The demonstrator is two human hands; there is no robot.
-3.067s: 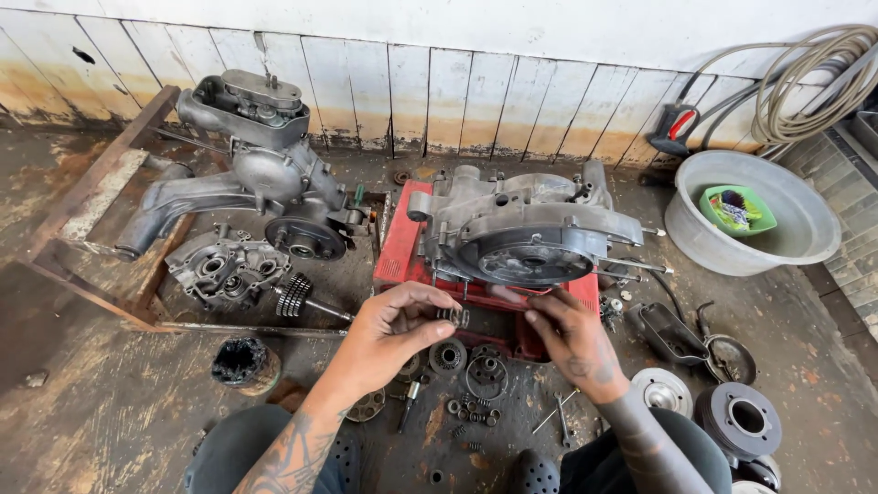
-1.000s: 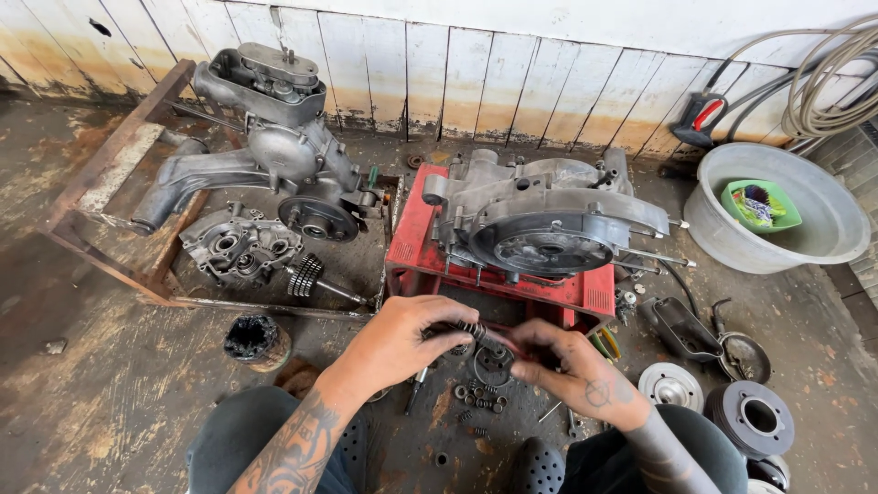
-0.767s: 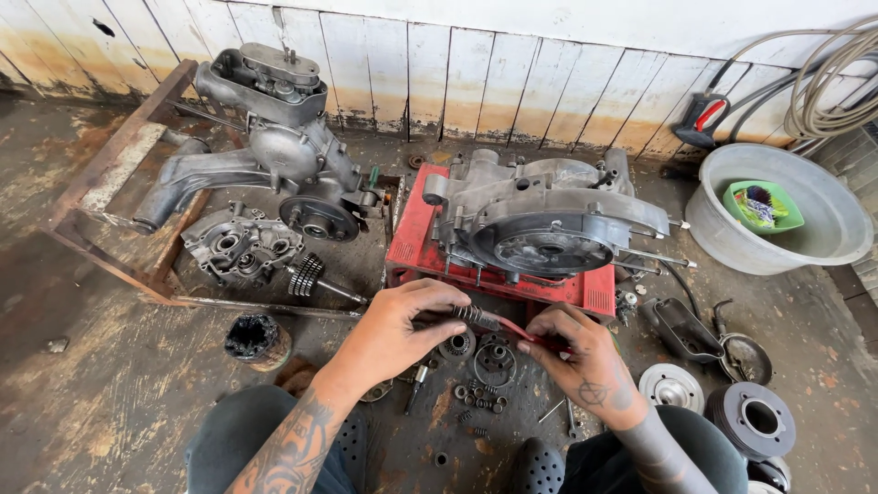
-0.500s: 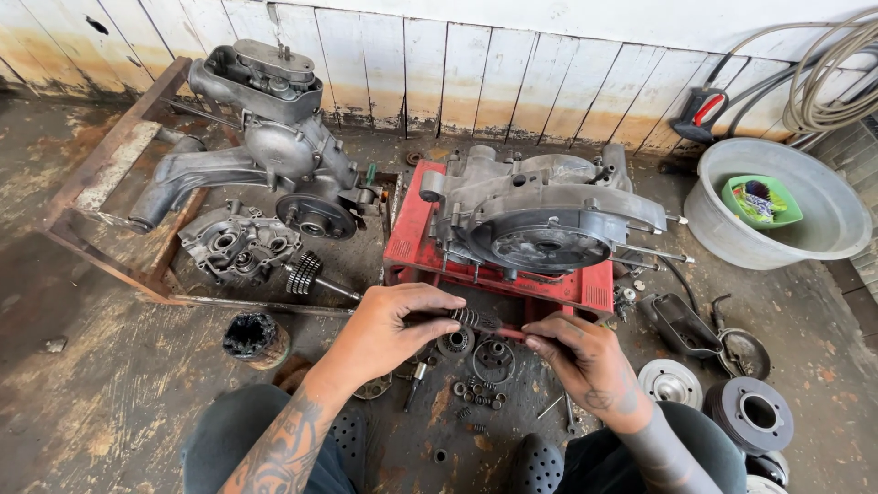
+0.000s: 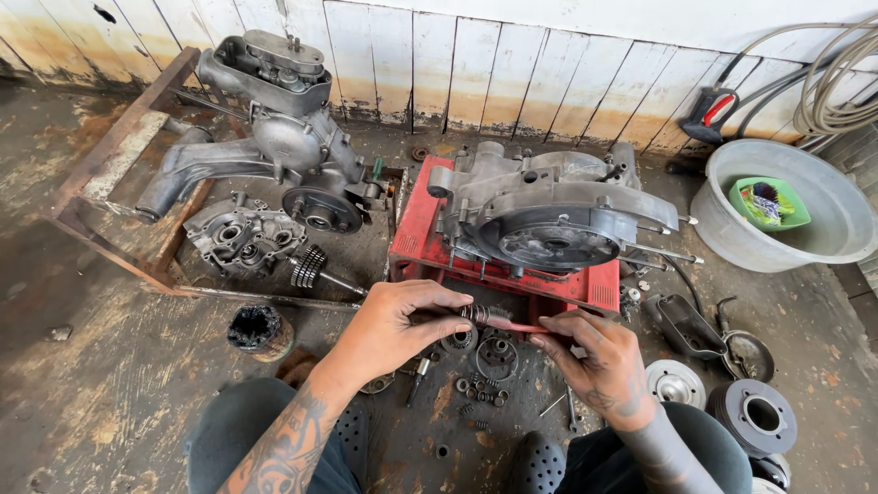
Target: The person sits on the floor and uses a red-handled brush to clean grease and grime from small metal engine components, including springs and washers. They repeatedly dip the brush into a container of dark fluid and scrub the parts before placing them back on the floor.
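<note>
My left hand [image 5: 389,329] pinches a stack of small coil springs [image 5: 476,314] threaded on a thin red-handled tool [image 5: 523,327]. My right hand [image 5: 599,361] grips the red handle end of that tool, fingers curled around it. Both hands hover just in front of a red crate [image 5: 416,229] that carries a grey engine case [image 5: 549,215]. Below the hands, a round clutch part [image 5: 497,357] and several small loose springs and washers [image 5: 480,391] lie on the floor.
A second engine [image 5: 274,137] and a case half [image 5: 242,240] with a gear shaft [image 5: 311,268] sit in a rusty frame [image 5: 110,174] at left. A grey basin [image 5: 814,247] holding a green bowl [image 5: 768,203] is at right. Drums [image 5: 759,416], a disc [image 5: 672,382] and a dirty brush cup [image 5: 258,329] lie nearby.
Both hands rose slightly from the floor parts, then held the tool level, with the spring stack staying at my left fingertips. The camera shifted a little.
</note>
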